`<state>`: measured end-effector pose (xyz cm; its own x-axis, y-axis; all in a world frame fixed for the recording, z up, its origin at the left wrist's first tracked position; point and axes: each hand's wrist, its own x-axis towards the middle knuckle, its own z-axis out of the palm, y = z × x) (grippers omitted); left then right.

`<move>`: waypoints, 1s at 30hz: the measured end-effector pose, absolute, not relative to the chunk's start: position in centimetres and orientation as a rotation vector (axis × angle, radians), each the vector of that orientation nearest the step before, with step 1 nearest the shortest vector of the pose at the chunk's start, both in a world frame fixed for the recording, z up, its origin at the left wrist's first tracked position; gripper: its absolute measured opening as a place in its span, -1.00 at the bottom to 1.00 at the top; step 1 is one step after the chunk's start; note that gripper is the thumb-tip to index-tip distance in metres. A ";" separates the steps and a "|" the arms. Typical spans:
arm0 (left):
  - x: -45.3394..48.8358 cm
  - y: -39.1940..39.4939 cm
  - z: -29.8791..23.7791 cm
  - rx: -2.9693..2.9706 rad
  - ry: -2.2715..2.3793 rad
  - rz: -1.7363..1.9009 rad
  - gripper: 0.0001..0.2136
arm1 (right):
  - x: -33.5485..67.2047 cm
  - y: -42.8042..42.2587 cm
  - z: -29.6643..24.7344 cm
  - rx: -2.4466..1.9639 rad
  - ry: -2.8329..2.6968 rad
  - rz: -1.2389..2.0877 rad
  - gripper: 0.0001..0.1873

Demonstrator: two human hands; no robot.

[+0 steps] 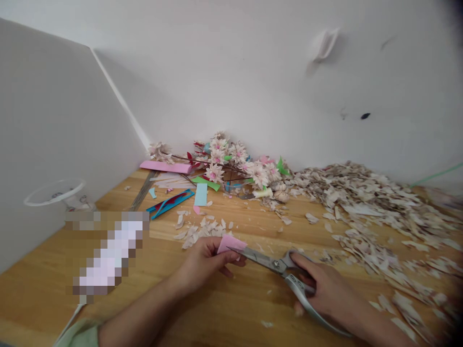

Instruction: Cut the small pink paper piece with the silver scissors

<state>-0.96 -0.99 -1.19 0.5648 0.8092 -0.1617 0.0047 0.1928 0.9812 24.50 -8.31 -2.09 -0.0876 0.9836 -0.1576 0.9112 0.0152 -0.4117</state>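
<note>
My left hand (204,262) pinches a small folded piece of pink paper (230,244) just above the wooden table (224,308). My right hand (327,289) grips the handles of silver scissors (275,265), whose blades point left and meet the lower edge of the pink paper. Both hands hover near the front middle of the table.
Paper flowers on thin stems (231,161) lie against the back wall with pink, blue and green paper strips (170,202). A large heap of pale paper scraps (365,197) covers the right side. More scraps (202,229) lie behind my left hand. White panels enclose the left and back.
</note>
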 end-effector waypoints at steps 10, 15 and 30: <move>-1.0 -1.0 -1.3 1.232 0.799 0.672 -0.74 | 24.6 -8.2 -2.0 -1.990 -2.100 0.583 -0.61; -0.9 -0.9 -1.3 1.241 0.802 0.669 -0.77 | 24.5 -8.2 -1.8 -1.975 -2.078 0.619 -0.56; -0.8 -1.0 -1.2 1.203 0.819 0.702 -0.83 | 24.9 -8.3 -2.5 -1.985 -2.126 0.630 -0.49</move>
<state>-0.77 -1.04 -1.16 0.5345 0.8283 -0.1681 -0.0400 0.2235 0.9739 24.94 -8.27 -2.53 -0.1026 0.9813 -0.1627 0.9117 0.0273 -0.4099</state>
